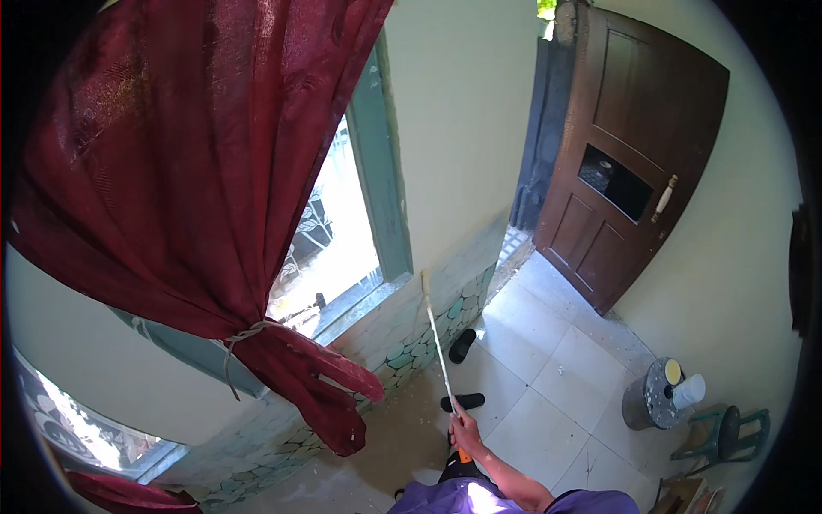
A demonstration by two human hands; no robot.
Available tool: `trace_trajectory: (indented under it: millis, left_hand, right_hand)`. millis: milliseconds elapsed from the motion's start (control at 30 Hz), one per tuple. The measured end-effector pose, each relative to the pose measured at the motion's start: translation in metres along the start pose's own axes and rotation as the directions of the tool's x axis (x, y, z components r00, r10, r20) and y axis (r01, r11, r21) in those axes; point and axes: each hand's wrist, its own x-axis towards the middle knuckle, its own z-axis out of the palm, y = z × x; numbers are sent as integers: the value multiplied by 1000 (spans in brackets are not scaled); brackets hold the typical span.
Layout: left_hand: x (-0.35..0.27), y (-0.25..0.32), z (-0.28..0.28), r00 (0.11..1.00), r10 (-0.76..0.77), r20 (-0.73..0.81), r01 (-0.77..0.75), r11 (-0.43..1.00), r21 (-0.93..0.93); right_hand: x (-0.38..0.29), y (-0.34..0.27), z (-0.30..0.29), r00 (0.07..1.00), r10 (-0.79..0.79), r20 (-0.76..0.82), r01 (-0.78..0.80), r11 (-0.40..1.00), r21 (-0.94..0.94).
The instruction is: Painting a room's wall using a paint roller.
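My right hand grips a long paint roller by its pale, paint-coated frame; an orange handle shows just below the fist. The narrow roller head is against the wall, close to the lower corner of the green window frame. Around it the lower wall bears a green stone pattern, which looks faded under a pale coat near the roller. My left hand is out of view.
A dark red curtain, tied with a cord, hangs at the left. Black slippers lie on the tiled floor. A brown door stands open. At the right are a paint-spattered bucket with containers on top and a green plastic stool.
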Motion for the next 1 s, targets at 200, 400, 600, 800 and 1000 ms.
trace_trajectory:
  millis: [200,400,600,800,1000]
  left_hand:
    - [15,11,-10,998,-12,60,17,997,-80]
    - [22,27,7,997,-29,75,43,979,-199]
    - [21,52,40,997,-54,55,69,945,-319]
    - [19,61,84,994,-104,32,107,893,-436]
    - [46,8,81,838,509,196,-544,753,371]
  right_hand:
    - [-15,-4,27,999,15,38,-18,997,78]
    - [-10,4,21,997,-3,79,-2,998,65]
    - [40,-10,-24,999,-40,4,39,992,121]
    - [150,-44,-110,987,-68,-148,82,993,87]
    - [289,-111,-189,964,-116,-240,154,977,148]
